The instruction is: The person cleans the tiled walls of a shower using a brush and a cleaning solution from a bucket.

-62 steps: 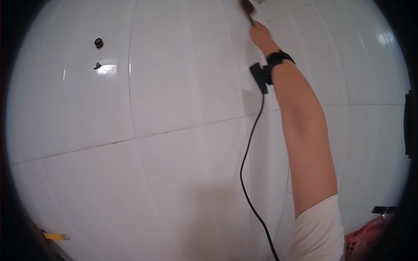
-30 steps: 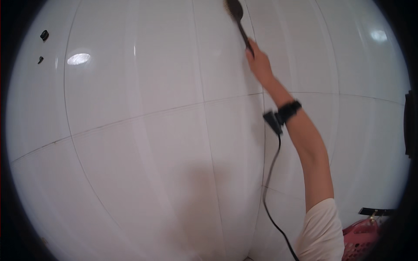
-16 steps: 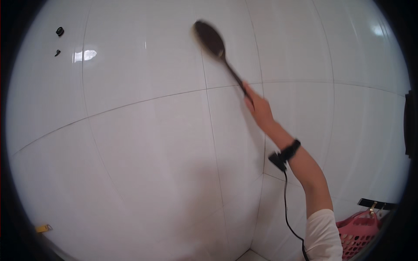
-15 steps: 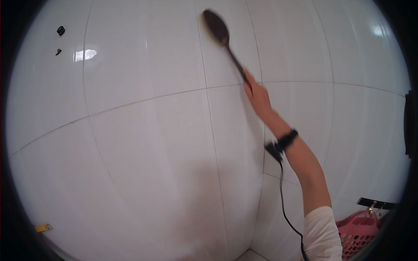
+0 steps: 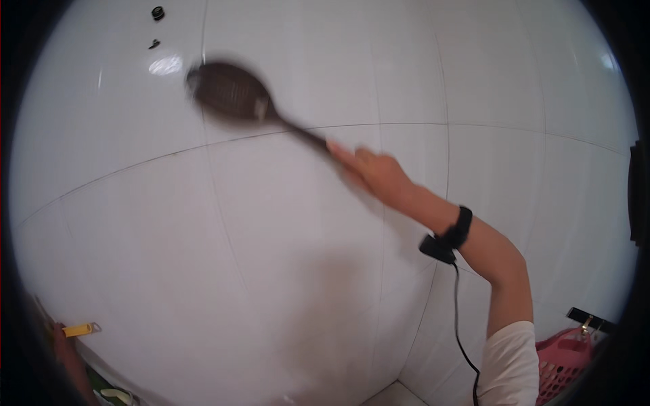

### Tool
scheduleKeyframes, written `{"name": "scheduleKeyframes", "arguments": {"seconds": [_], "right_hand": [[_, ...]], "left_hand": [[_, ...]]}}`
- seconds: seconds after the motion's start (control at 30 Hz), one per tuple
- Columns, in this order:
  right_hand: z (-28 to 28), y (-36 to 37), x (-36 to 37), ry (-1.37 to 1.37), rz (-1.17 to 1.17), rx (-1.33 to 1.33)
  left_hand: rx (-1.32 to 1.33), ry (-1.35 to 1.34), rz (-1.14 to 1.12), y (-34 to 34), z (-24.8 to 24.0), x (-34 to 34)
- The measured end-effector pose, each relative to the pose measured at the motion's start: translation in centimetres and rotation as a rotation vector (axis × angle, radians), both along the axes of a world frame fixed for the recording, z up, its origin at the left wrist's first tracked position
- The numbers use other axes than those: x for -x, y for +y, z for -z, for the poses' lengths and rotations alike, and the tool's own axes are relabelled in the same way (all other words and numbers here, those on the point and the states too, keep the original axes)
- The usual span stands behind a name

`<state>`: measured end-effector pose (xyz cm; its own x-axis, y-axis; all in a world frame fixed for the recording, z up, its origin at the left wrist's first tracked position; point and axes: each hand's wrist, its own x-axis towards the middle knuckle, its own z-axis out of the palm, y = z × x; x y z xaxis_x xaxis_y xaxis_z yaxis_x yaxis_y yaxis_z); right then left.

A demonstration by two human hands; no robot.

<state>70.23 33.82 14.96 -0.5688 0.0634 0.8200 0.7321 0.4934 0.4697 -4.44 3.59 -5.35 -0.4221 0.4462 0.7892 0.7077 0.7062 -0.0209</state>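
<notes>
My right hand (image 5: 380,174) is closed round the dark handle of a long-handled scrub brush (image 5: 233,93), with a finger stretched along the handle. The brush reaches up and left across a white tiled wall (image 5: 291,203). Its broad oval head is smeared by motion and shows its dark back, with a small pale patch near the neck. The bristle side is turned away, so I cannot tell whether it touches the tiles. A black strap (image 5: 460,229) with a small black device and cable circles my right wrist. My left hand is not in view.
Two small black fittings, one a round knob (image 5: 158,13), sit on the wall at upper left. At lower left are a yellow tag-like piece (image 5: 79,329) and a dim reddish-brown shape (image 5: 71,362). A pink perforated basket (image 5: 563,362) hangs from a black rail (image 5: 590,319) at lower right.
The brush head has swept left and down across the wall, and the handle now lies flatter. My right hand has moved slightly left and lower. The view has turned somewhat left.
</notes>
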Motion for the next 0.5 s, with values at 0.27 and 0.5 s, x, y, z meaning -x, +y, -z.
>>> {"name": "scheduleKeyframes", "arguments": {"seconds": [0.27,0.5], "right_hand": [[-6.8,0.5,-2.2,0.107,0.1,-0.111],[-24.4,-0.7,-0.5,0.467,-0.148,-0.229]], "left_hand": [[0.033,0.02,-0.067,-0.5,0.5,1.5],[0.029,0.003,-0.129,-0.1,-0.5,-0.8]]}}
